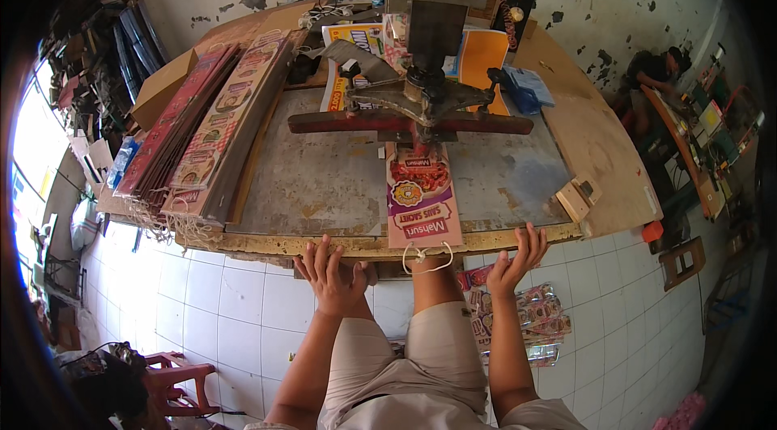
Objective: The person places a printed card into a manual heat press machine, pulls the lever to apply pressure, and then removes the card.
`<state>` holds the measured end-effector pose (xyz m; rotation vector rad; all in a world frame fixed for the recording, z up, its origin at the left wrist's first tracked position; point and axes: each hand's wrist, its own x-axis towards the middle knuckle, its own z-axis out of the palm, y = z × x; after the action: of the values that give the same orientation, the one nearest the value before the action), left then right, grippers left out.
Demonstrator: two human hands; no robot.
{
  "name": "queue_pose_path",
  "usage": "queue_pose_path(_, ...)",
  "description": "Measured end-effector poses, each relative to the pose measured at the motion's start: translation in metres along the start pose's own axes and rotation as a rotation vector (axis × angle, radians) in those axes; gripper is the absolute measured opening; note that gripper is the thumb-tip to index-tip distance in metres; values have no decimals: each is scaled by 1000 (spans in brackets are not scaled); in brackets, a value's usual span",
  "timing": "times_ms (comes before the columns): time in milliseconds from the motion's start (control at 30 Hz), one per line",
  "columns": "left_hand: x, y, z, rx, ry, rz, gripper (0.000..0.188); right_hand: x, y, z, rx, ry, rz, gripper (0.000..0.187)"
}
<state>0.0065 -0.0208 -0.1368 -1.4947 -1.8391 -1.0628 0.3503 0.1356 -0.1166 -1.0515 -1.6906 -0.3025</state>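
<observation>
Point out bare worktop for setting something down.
Bare metal plate lies between the cream stack and pink card, and between that card and the wooden block. Crowded: behind the red crossbar, with papers and a blue packet.

Before me: one worn wooden worktable [609, 163], topped with a grey metal plate [320, 179]. On it: two long stacks of printed card strips [220, 127], left; one pink printed card strip [421, 207], centre front; one pale wooden block [578, 197], right; one blue packet [528, 90], rear right.
</observation>
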Motion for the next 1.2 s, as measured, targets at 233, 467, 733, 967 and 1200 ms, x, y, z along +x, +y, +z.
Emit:
queue_pose_path(233,0,0,0,-10,1,-3,69,2,-1,-2,-4,2,-18,53)
queue_pose_path(467,0,0,1,-10,13,-1,69,4,-3,-3,-11,4,-31,52)
queue_pose_path(733,0,-1,1,4,12,4,66,4,-3,-2,2,9,-29,53)
queue_pose_path(967,-1,0,3,-30,30,-13,62,2,0,0,12,10,-24,53)
queue_pose_path(1200,-1,1,4,-53,51,-23,58,5,-4,-1,-8,22,-37,53)
